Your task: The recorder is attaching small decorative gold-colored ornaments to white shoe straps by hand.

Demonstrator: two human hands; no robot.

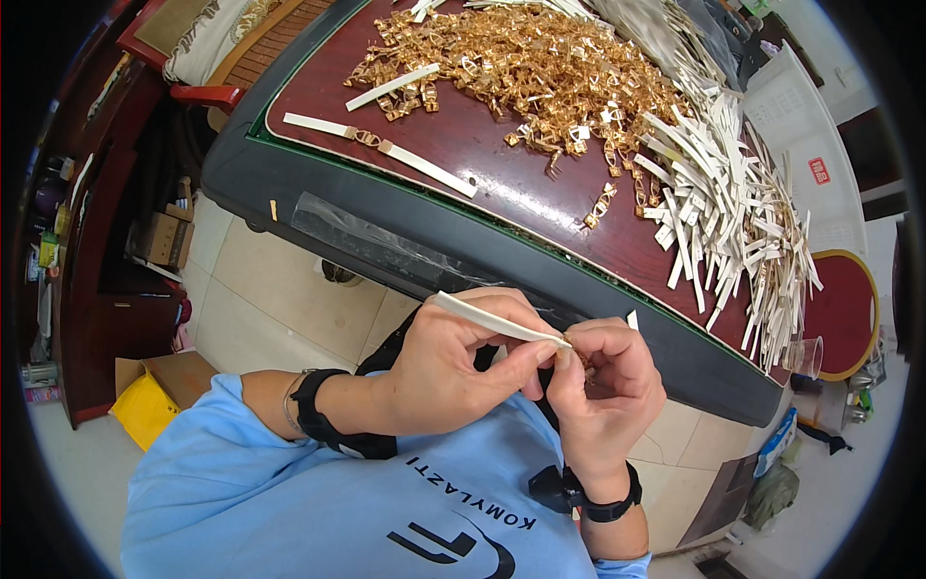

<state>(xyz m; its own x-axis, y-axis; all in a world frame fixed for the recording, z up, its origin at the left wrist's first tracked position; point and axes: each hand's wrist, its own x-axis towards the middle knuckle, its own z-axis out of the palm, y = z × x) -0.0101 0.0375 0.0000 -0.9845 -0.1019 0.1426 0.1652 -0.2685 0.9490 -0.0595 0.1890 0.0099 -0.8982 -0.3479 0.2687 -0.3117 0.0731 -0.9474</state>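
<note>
My left hand (449, 372) pinches a white strap (487, 319) between thumb and fingers, and the strap's long free end sticks out up and to the left. At the strap's other end, my right hand (612, 386) is closed on a small gold buckle (586, 363), mostly hidden by the fingers. The two thumbs nearly meet where strap and buckle come together; I cannot tell whether they are joined. A short white tip (632, 318) shows just beyond the right hand. Both hands are in front of the table's near edge.
On the dark red tabletop (511, 179) lie a heap of gold buckles (521, 63) and, rightward, a heap of white straps (714, 198). A strap with a gold buckle in its middle (367, 138) lies at left. A clear cup (805, 356) sits near the right corner.
</note>
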